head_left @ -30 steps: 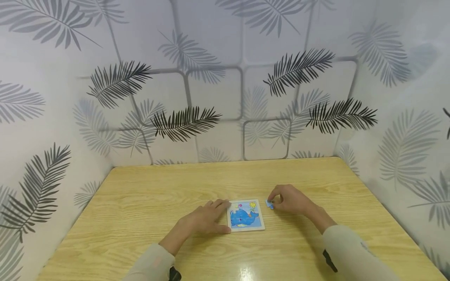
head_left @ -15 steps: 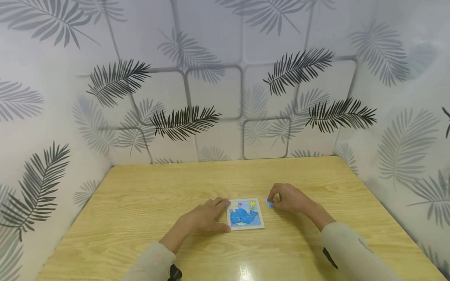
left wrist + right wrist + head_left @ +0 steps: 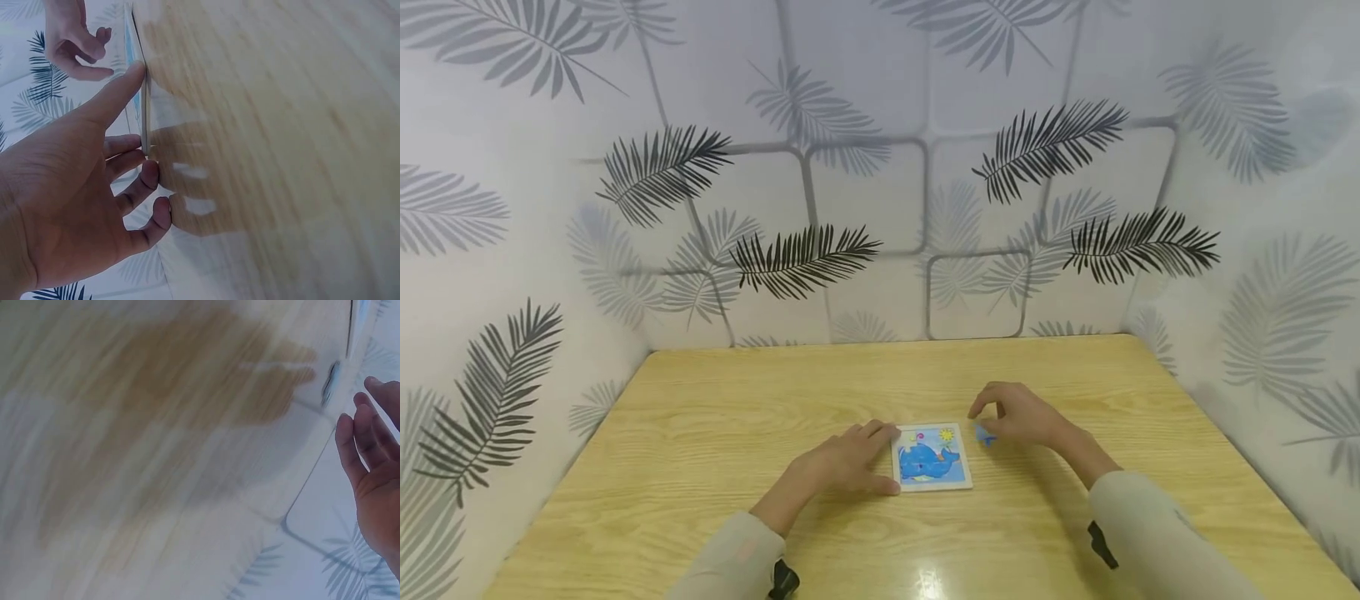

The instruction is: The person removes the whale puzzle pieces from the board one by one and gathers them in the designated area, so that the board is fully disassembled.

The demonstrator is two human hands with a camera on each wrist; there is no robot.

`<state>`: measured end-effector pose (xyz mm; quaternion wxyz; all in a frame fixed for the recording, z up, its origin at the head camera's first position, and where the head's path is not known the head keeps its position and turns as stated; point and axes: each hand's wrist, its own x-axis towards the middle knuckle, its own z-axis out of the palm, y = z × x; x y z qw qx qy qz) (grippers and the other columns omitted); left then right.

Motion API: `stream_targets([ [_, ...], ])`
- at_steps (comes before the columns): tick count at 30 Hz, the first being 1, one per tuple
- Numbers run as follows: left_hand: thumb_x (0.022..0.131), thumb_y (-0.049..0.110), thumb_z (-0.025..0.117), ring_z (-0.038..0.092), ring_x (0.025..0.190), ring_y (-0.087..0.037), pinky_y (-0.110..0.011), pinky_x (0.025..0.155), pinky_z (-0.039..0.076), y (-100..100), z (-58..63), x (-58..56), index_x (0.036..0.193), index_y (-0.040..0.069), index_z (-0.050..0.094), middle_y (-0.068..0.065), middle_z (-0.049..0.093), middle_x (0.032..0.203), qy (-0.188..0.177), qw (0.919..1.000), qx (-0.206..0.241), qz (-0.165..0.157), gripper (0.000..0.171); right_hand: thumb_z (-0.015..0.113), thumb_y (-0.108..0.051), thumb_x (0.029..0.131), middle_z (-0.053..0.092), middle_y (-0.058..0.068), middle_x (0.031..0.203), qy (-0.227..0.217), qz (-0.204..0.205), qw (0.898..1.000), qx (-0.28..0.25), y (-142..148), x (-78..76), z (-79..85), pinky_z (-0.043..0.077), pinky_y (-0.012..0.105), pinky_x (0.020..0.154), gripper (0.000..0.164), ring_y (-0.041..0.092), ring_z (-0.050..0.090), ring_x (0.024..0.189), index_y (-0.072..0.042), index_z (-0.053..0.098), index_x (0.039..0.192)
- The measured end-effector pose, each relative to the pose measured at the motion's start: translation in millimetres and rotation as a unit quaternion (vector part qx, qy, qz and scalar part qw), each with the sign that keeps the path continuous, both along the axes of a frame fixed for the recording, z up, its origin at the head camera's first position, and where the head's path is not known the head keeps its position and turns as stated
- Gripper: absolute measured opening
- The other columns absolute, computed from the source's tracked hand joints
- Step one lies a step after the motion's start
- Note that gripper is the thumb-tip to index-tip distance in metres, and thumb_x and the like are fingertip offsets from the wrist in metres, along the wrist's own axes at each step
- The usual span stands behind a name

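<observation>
A square whale jigsaw puzzle with a white frame (image 3: 936, 487) lies flat on the table. In the head view my left hand (image 3: 850, 460) reaches its left side, thumb at the near corner and forefinger at the far corner. The left wrist view shows the left hand (image 3: 75, 187) with fingers spread, thumb on the frame's edge. Right of the frame lies a loose blue puzzle piece (image 3: 984, 436). My right hand (image 3: 1026, 417) hovers beside and above it, forefinger and thumb apart. In the right wrist view a gap shows between the piece (image 3: 331, 383) and the right hand (image 3: 375, 487).
The wooden table (image 3: 760, 392) stretches around the puzzle. Behind it and at both sides stand pale walls (image 3: 865, 200) with a leaf pattern. Both forearms wear light sleeves (image 3: 1157, 533), with a dark strap showing at each wrist.
My right hand's fingers, earlier pinched at the blue piece, have parted and lifted slightly off it. My left hand keeps its place on the frame. The head view has shifted a little.
</observation>
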<state>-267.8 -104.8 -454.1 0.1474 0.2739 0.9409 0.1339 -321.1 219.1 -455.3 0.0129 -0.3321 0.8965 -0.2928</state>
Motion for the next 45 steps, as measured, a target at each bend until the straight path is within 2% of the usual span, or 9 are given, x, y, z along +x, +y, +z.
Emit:
stream_targets([
  [6, 0.091, 0.055, 0.076, 0.042, 0.146, -0.032, -0.053, 0.114, 0.042, 1, 1.6, -2.6, 0.159, 0.016, 0.038, -0.006, 0.039, 0.162, -0.010, 0.9999, -0.004, 0.010, 0.087, 0.072, -0.002, 0.095, 0.070, 0.011, 0.120, -0.039, 0.053, 0.998, -0.022, -33, -1.8, -6.1, 0.050, 0.026, 0.062, 0.024, 0.008, 0.051, 0.065, -0.006, 0.073, 0.118],
  [12, 0.091, 0.057, 0.074, 0.045, 0.144, -0.030, -0.050, 0.112, 0.045, 1, 2.1, -4.9, 0.160, 0.015, 0.038, -0.006, 0.040, 0.161, -0.007, 1.0000, -0.003, -0.002, 0.088, 0.069, 0.005, 0.092, 0.066, 0.009, 0.107, -0.038, 0.090, 0.995, 0.022, -61, -4.0, -7.1, 0.052, 0.027, 0.072, 0.034, 0.011, 0.055, 0.079, -0.009, 0.074, 0.122],
  [16, 0.092, 0.058, 0.074, 0.045, 0.144, -0.030, -0.049, 0.112, 0.045, 1, 1.9, -4.7, 0.160, 0.014, 0.037, -0.006, 0.039, 0.161, -0.006, 1.0000, -0.006, -0.002, 0.089, 0.070, 0.005, 0.091, 0.062, 0.007, 0.104, -0.034, 0.098, 0.993, 0.058, -68, -4.3, -5.8, 0.053, 0.029, 0.079, 0.034, 0.013, 0.056, 0.088, -0.012, 0.075, 0.120],
  [20, 0.091, 0.058, 0.074, 0.045, 0.143, -0.029, -0.047, 0.112, 0.045, 2, 2.5, -4.7, 0.160, 0.014, 0.036, -0.006, 0.039, 0.160, -0.009, 0.9999, -0.010, 0.000, 0.090, 0.071, 0.007, 0.090, 0.059, 0.011, 0.108, -0.050, 0.100, 0.992, 0.054, -70, -2.7, -2.5, 0.054, 0.031, 0.079, 0.029, 0.020, 0.058, 0.090, -0.011, 0.074, 0.113],
  [27, 0.091, 0.057, 0.075, 0.045, 0.143, -0.028, -0.047, 0.111, 0.046, 4, 4.2, -5.5, 0.160, 0.013, 0.037, -0.006, 0.039, 0.160, -0.009, 0.9999, -0.012, 0.002, 0.090, 0.069, 0.008, 0.094, 0.057, 0.012, 0.117, -0.036, 0.110, 0.991, 0.066, -72, -1.1, -0.5, 0.056, 0.038, 0.089, 0.037, 0.028, 0.060, 0.109, -0.013, 0.071, 0.125],
  [33, 0.092, 0.057, 0.074, 0.047, 0.140, -0.027, -0.046, 0.110, 0.047, 6, 1.8, -6.7, 0.159, 0.014, 0.038, -0.006, 0.040, 0.158, -0.014, 0.9998, -0.017, -0.003, 0.088, 0.065, 0.012, 0.092, 0.055, 0.008, 0.117, -0.041, 0.094, 0.991, 0.088, -75, 1.6, -1.5, 0.055, 0.046, 0.093, 0.041, 0.028, 0.060, 0.109, -0.018, 0.069, 0.120],
  [36, 0.091, 0.057, 0.074, 0.047, 0.140, -0.028, -0.046, 0.110, 0.047, 6, 2.0, -6.2, 0.159, 0.014, 0.038, -0.006, 0.041, 0.157, -0.013, 0.9997, -0.020, -0.003, 0.088, 0.066, 0.013, 0.090, 0.055, 0.007, 0.114, -0.027, 0.086, 0.991, 0.102, -77, 2.2, -1.3, 0.055, 0.047, 0.091, 0.044, 0.027, 0.059, 0.105, -0.021, 0.068, 0.119],
  [40, 0.091, 0.057, 0.075, 0.047, 0.140, -0.028, -0.046, 0.110, 0.047, 5, 2.8, -6.9, 0.159, 0.014, 0.038, -0.006, 0.040, 0.158, -0.011, 0.9997, -0.024, 0.000, 0.089, 0.070, 0.009, 0.090, 0.058, 0.005, 0.110, 0.000, 0.081, 0.990, 0.114, -78, 1.3, 0.0, 0.055, 0.046, 0.089, 0.042, 0.023, 0.059, 0.099, -0.022, 0.071, 0.118],
  [45, 0.090, 0.055, 0.076, 0.049, 0.137, -0.028, -0.047, 0.109, 0.047, 5, 4.3, -7.3, 0.157, 0.012, 0.040, -0.007, 0.042, 0.155, -0.013, 0.9998, -0.017, -0.004, 0.087, 0.073, 0.007, 0.090, 0.061, 0.003, 0.107, 0.019, 0.086, 0.989, 0.120, -77, 1.9, -0.2, 0.053, 0.036, 0.083, 0.040, 0.016, 0.054, 0.090, -0.019, 0.077, 0.120],
])
